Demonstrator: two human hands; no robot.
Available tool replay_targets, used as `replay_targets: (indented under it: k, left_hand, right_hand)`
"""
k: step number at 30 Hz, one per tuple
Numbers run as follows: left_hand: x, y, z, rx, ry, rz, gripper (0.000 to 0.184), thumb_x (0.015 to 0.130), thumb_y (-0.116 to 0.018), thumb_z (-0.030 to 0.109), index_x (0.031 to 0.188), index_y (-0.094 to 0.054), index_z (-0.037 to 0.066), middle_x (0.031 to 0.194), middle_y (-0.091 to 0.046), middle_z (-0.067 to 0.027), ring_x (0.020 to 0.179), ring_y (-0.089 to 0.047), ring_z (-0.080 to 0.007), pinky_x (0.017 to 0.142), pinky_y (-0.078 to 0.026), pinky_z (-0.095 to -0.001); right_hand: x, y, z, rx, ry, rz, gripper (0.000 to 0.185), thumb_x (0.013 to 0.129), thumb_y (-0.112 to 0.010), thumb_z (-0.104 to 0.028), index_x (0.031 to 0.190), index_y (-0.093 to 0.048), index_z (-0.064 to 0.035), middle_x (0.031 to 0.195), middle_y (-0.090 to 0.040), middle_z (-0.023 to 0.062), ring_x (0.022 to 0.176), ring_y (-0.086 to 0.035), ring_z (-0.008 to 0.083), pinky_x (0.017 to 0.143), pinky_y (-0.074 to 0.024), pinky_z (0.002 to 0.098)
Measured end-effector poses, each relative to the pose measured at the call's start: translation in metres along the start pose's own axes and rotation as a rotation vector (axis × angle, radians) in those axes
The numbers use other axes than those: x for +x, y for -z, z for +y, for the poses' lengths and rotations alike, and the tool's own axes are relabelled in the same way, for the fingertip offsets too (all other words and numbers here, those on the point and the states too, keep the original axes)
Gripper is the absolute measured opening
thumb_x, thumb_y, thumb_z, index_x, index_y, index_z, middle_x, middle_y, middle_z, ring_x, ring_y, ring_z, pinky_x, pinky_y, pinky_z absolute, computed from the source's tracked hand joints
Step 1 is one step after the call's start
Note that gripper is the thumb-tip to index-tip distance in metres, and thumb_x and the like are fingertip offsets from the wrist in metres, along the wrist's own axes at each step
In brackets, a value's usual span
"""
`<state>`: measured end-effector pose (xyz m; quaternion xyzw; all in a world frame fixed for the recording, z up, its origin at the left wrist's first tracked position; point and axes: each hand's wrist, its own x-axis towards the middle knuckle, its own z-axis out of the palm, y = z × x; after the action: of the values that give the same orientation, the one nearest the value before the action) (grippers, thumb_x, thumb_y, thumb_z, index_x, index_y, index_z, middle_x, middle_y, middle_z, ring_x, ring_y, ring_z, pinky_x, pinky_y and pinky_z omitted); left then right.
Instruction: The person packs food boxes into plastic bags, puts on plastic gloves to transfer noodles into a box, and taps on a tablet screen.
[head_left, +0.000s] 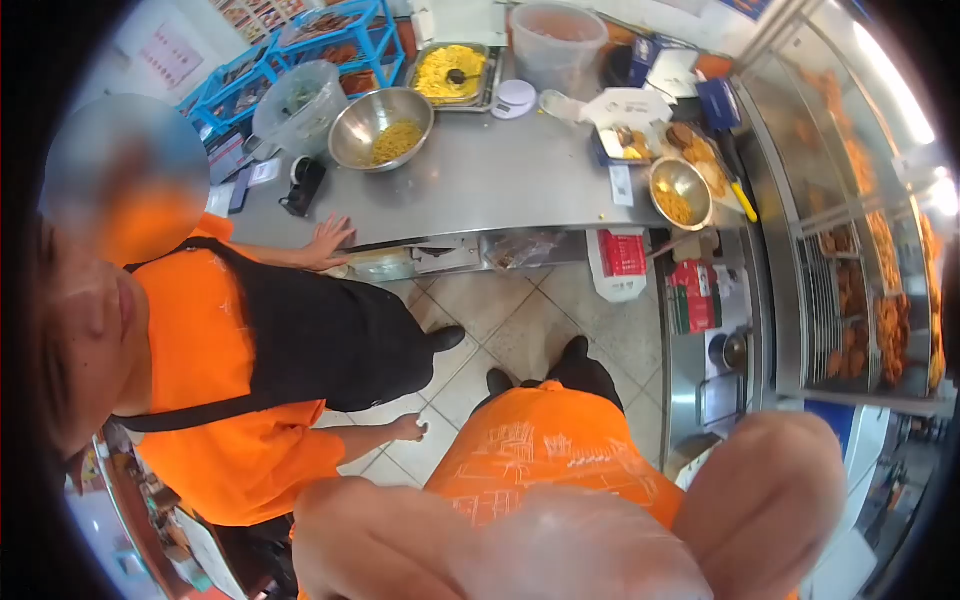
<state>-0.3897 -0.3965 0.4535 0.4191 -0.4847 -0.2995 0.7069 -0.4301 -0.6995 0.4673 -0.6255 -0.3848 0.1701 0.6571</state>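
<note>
Both of my bare arms are raised and bent at the bottom of the view, one at lower left and one at lower right. My left hand and my right hand lie outside the frame, so what they hold or touch is hidden. A blurred pale shape (590, 545) sits between the arms, too unclear to name. Below my arms and in front shows my orange shirt (545, 450). The steel counter (450, 200) stands ahead, with a metal bowl of yellow noodle-like food (345, 135) and a smaller metal bowl (690, 178) on it.
A co-worker in a black apron (330, 330) stands close at left, one hand on the counter edge. Blue crates (265, 85), a yellow food tray (490, 95), a white scale (514, 100) and a yellow-handled knife (745, 203) sit on the counter. A glass food cabinet (800, 290) is at right.
</note>
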Motion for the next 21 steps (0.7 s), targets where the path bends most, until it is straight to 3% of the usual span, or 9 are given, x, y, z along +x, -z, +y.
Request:
replay_targets:
  k: [5,8,10,11,12,13,15,17,21]
  left_hand:
    - [0.018,-0.009,0.010,0.126,-0.079,0.001,0.020,0.083,-0.069,-0.001,0.102,-0.062,-0.002,0.090,-0.064,-0.0080,0.077,-0.062,-0.0125,0.067,-0.049,-0.0266]
    - [0.037,-0.015,-0.020,0.334,-0.040,0.261,0.018,0.086,-0.066,-0.002,0.103,-0.061,-0.003,0.090,-0.063,-0.0069,0.075,-0.060,-0.0097,0.065,-0.047,-0.0241]
    - [0.058,-0.010,-0.068,0.556,0.068,0.590,0.018,0.087,-0.063,-0.004,0.105,-0.060,-0.003,0.090,-0.063,-0.0062,0.074,-0.059,-0.0079,0.064,-0.047,-0.0224]
    - [0.070,-0.001,-0.100,0.616,0.128,0.776,0.017,0.088,-0.062,-0.004,0.105,-0.059,-0.004,0.091,-0.062,-0.0058,0.073,-0.058,-0.0070,0.063,-0.046,-0.0215]
    - [0.078,0.014,-0.137,0.681,0.134,0.935,0.011,0.091,-0.065,0.002,0.100,-0.060,-0.001,0.072,-0.055,0.0008,0.057,-0.042,-0.0043,0.050,-0.032,-0.0214]
    - [0.091,0.020,-0.155,0.459,0.248,0.994,0.006,0.094,-0.061,0.005,0.098,-0.059,0.002,0.074,-0.053,0.0039,0.061,-0.043,-0.0022,0.053,-0.034,-0.0207]
    - [0.105,0.030,-0.197,0.357,0.240,1.082,0.004,0.096,-0.059,0.006,0.097,-0.058,0.002,0.074,-0.051,0.0063,0.061,-0.041,-0.0011,0.054,-0.034,-0.0209]
    - [0.120,0.032,-0.221,0.136,0.258,1.149,0.006,0.098,-0.057,0.008,0.098,-0.057,0.002,0.076,-0.051,0.0063,0.064,-0.041,-0.0015,0.057,-0.035,-0.0207]
    - [0.139,0.033,-0.265,0.427,0.102,1.361,0.008,0.099,-0.057,0.012,0.099,-0.058,0.004,0.076,-0.052,0.0052,0.070,-0.045,-0.0029,0.061,-0.038,-0.0209]
  right_hand:
    - [0.005,0.026,0.008,-0.017,0.122,-0.139,0.009,0.078,-0.069,-0.004,0.085,-0.067,0.0010,0.073,-0.066,0.0081,0.059,-0.061,0.0161,0.055,-0.0482,0.0264]
    - [0.005,0.052,0.020,-0.101,0.117,-0.072,0.010,0.075,-0.070,-0.001,0.084,-0.067,0.0012,0.073,-0.065,0.0090,0.059,-0.061,0.0186,0.055,-0.0487,0.0273]
    - [0.005,0.073,0.034,-0.385,-0.072,0.270,0.011,0.072,-0.070,0.002,0.083,-0.066,0.0013,0.073,-0.065,0.0095,0.058,-0.061,0.0203,0.055,-0.0490,0.0279]
    - [0.005,0.082,0.037,-0.781,-0.289,0.483,0.014,0.070,-0.070,0.004,0.084,-0.066,0.0016,0.075,-0.065,0.0104,0.061,-0.061,0.0193,0.058,-0.0495,0.0275]
    - [0.010,0.095,0.054,-0.866,-0.218,0.668,0.014,0.073,-0.064,0.005,0.087,-0.063,0.0008,0.079,-0.063,0.0108,0.064,-0.059,0.0174,0.060,-0.0481,0.0271]
    - [0.012,0.105,0.075,-0.931,-0.150,0.855,0.015,0.076,-0.058,0.006,0.089,-0.060,0.0000,0.082,-0.061,0.0112,0.067,-0.057,0.0154,0.063,-0.0467,0.0267]
    - [-0.007,0.130,0.104,-0.977,0.262,0.570,0.028,0.073,-0.067,0.006,0.099,-0.061,-0.0020,0.090,-0.062,0.0114,0.075,-0.061,0.0227,0.068,-0.0498,0.0315]
    - [-0.008,0.125,0.149,-0.520,0.377,0.342,0.023,0.076,-0.066,0.006,0.096,-0.060,-0.0028,0.088,-0.062,0.0119,0.074,-0.062,0.0265,0.067,-0.0497,0.0348]
    - [-0.004,0.144,0.207,-0.555,-0.104,0.264,0.008,0.085,-0.060,0.001,0.093,-0.062,-0.0002,0.085,-0.062,0.0153,0.072,-0.061,0.0269,0.066,-0.0490,0.0355]
